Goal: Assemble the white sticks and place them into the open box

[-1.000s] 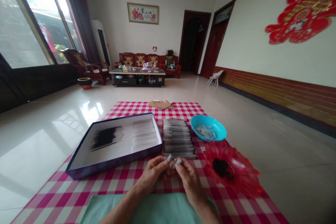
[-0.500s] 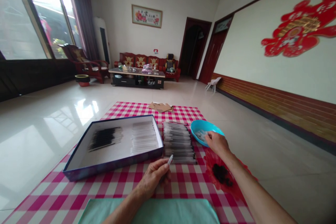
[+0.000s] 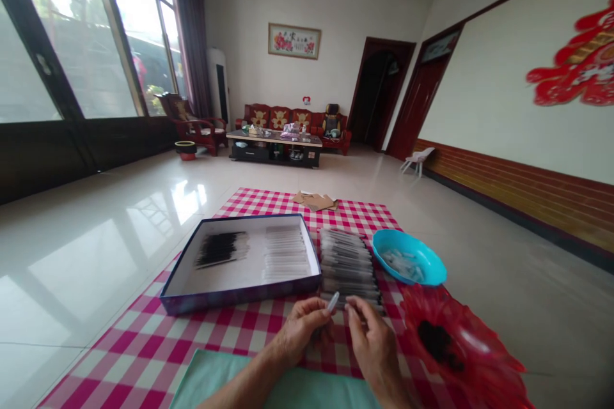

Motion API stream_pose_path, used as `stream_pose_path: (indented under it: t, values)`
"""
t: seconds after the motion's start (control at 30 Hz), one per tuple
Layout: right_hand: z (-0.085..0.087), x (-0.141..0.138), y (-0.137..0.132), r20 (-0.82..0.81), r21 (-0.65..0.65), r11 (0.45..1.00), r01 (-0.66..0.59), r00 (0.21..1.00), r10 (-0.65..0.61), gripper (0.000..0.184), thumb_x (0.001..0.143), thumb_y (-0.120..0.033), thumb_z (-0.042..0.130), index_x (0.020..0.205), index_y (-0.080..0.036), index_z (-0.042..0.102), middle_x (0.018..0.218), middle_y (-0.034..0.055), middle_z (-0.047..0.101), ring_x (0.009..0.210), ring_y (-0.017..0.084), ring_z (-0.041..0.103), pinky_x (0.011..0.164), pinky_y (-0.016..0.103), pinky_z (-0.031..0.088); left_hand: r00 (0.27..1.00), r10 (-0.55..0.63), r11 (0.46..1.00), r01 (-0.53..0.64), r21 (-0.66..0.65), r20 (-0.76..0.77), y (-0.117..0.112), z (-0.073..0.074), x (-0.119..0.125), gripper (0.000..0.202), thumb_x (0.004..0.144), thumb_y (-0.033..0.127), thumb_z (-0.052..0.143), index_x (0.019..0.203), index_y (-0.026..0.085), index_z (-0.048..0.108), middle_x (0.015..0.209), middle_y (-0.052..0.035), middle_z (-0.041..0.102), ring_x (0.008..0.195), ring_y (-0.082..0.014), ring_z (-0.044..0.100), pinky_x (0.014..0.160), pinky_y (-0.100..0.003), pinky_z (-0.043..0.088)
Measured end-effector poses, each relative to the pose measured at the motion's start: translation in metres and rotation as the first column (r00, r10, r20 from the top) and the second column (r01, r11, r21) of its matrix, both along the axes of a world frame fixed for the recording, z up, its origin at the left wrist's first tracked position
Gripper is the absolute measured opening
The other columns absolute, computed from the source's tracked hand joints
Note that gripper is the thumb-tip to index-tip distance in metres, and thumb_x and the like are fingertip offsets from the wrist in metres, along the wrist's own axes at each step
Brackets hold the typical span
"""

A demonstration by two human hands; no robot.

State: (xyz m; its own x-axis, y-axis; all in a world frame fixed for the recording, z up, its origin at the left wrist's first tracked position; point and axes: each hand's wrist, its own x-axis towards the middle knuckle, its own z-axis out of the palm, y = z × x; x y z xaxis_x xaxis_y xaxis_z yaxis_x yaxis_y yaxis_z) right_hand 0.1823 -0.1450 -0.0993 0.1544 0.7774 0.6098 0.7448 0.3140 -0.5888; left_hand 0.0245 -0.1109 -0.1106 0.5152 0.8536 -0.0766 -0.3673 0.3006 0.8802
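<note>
Two hands close together at 6 o'clock of the checked cloth (image 3: 144, 351), left hand (image 3: 304, 329) pinching a thin clear tube (image 3: 332, 301), right hand (image 3: 377, 345) bunched beside it, contents impossible to tell; likely light, stiff, slippery, best gripped mid-barrel.

Both hands are held close together just in front of the near right corner of the open, blue-walled cardboard box (image 3: 240, 295). The left hand (image 3: 303, 327) is placed nearest that corner, with its fingers curled inward. A small translucent white tube (image 3: 332, 301) is pinched between its thumb and forefinger, with the tip raised toward the box. The right hand (image 3: 373, 344) is set to the right of the corner, back upward, with bent fingertips (image 3: 349, 304) directed at the left hand. Whether anything is gripped in it cannot be determined. Both bare forearms are angled toward the box corner and converge there.
</note>
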Motion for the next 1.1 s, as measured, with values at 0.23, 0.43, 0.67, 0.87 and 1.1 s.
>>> stream_pose_path:
  t: [0.23, 0.43, 0.67, 0.87, 1.1]
  values:
    - [-0.023, -0.009, -0.005, -0.018, 0.019, 0.994, -0.108, 0.994, 0.108, 0.021, 0.087, -0.029, 0.044, 0.093, -0.021, 0.063, 0.082, 0.0072, 0.071, 0.076, 0.022, 0.069, 0.064, 0.031, 0.056, 0.988, -0.075, 0.983, 0.096, 0.156, -0.138, -0.009, 0.02, -0.007, 0.026, 0.073, 0.037, 0.063, 0.079, 0.012, 0.066, 0.06, 0.0, 0.057, 0.046, -0.0071, 0.045, 0.044, -0.019, 0.032]
    - [-0.027, -0.007, -0.001, -0.023, -0.015, 0.992, -0.126, 0.992, 0.125, 0.021, 0.083, -0.023, 0.044, 0.089, -0.021, 0.064, 0.081, 0.007, 0.07, 0.076, 0.023, 0.068, 0.067, 0.033, 0.056, 0.797, 0.391, 0.723, 0.044, 0.69, -0.46, 0.032, 0.094, -0.043, 0.028, 0.083, 0.037, 0.054, 0.091, 0.015, 0.068, 0.074, -0.0029, 0.059, 0.067, -0.0132, 0.053, 0.065, -0.023, 0.041]
    - [-0.022, -0.011, -0.006, -0.056, -0.071, 0.982, -0.176, 0.984, 0.172, 0.02, 0.086, -0.022, 0.042, 0.089, -0.021, 0.062, 0.08, 0.0064, 0.068, 0.076, 0.022, 0.066, 0.066, 0.031, 0.054, 0.065, 0.662, 0.669, 0.396, 0.629, -0.746, 0.117, 0.084, -0.057, 0.019, 0.079, 0.022, 0.056, 0.09, 0.019, 0.071, 0.09, -0.0079, 0.065, 0.084, -0.0195, 0.06, 0.074, -0.027, 0.044]
    - [-0.025, -0.008, -0.005, -0.102, 0.005, 0.999, -0.048, 0.994, 0.048, 0.021, 0.086, -0.02, 0.042, 0.095, -0.02, 0.06, 0.086, 0.0078, 0.068, 0.081, 0.021, 0.066, 0.07, 0.03, 0.055, 0.003, 0.673, 0.66, 0.448, 0.603, -0.739, 0.131, 0.061, -0.051, 0.02, 0.077, 0.018, 0.057, 0.092, 0.019, 0.071, 0.095, -0.0097, 0.063, 0.087, -0.0218, 0.06, 0.072, -0.029, 0.045]
    - [-0.035, 0.01, 0.004, 0.155, 0.121, 0.992, 0.023, 0.987, -0.042, 0.029, 0.083, -0.014, 0.042, 0.105, -0.02, 0.059, 0.1, 0.0097, 0.066, 0.096, 0.024, 0.061, 0.085, 0.042, 0.049, 0.102, 0.785, 0.529, 0.404, 0.746, -0.611, 0.092, 0.084, -0.04, 0.026, 0.088, 0.022, 0.047, 0.107, 0.021, 0.064, 0.098, -0.0075, 0.06, 0.095, -0.0196, 0.056, 0.081, -0.029, 0.043]
